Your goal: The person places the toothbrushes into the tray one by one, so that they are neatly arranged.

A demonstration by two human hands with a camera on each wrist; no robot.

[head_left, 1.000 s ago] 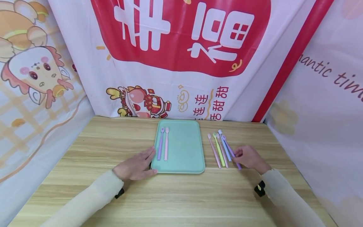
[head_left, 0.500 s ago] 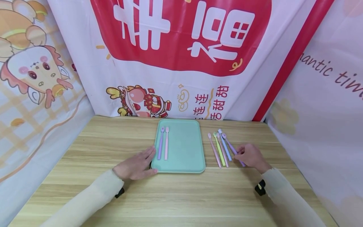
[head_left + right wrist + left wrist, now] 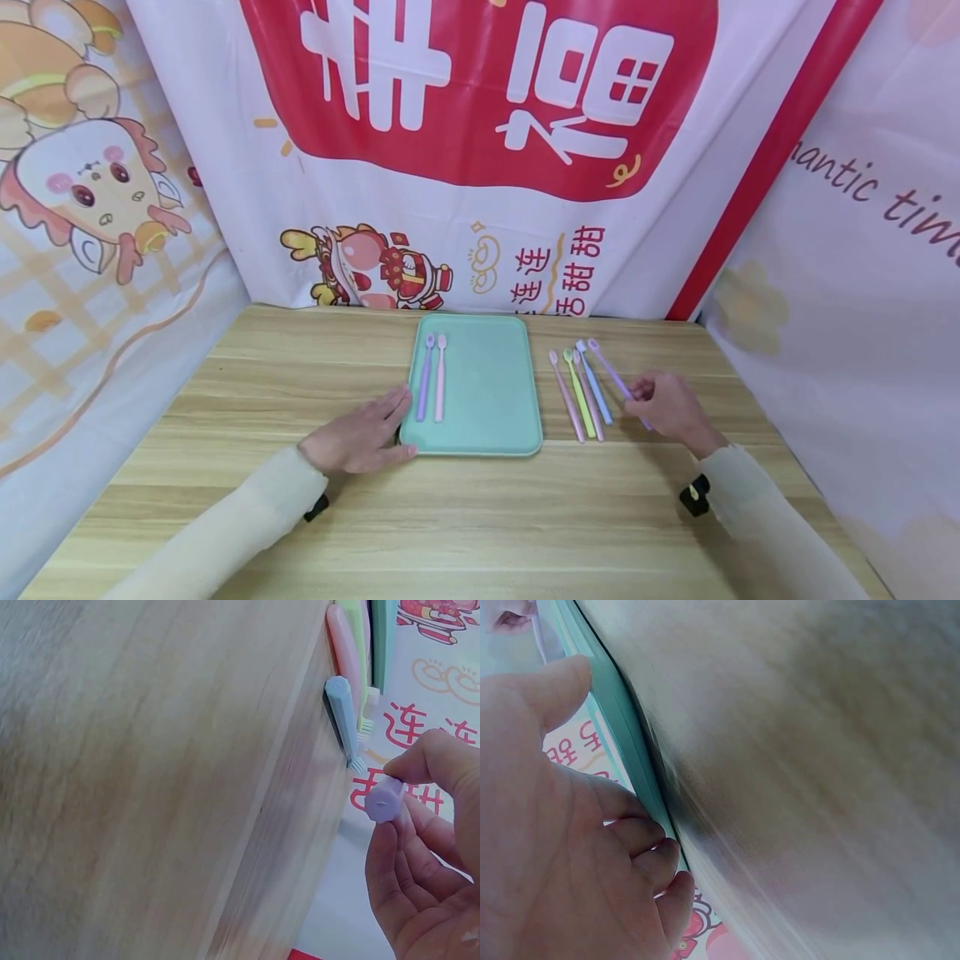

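My right hand (image 3: 671, 410) pinches a purple toothbrush (image 3: 617, 377) near its handle end, between thumb and fingers. In the right wrist view the handle's end (image 3: 384, 801) points at the camera. Left of it lie a blue toothbrush (image 3: 597, 385), a yellow-green toothbrush (image 3: 581, 397) and two pink ones, fanned side by side on the table. My left hand (image 3: 363, 435) rests at the left edge of a mint-green tray (image 3: 487, 392), fingers straight along its rim. On the tray's left side lie a purple toothbrush (image 3: 425, 379) and a pink toothbrush (image 3: 440, 381), roughly parallel.
The wooden table (image 3: 480, 525) ends at the back against a hanging cloth (image 3: 480, 175) with red and white print. Patterned cloths also hang at the left (image 3: 97, 208) and right (image 3: 847, 275) sides.
My right hand has drawn the purple toothbrush away from the blue one, moving right and slightly toward the back. My left hand and the tray have stayed in place.
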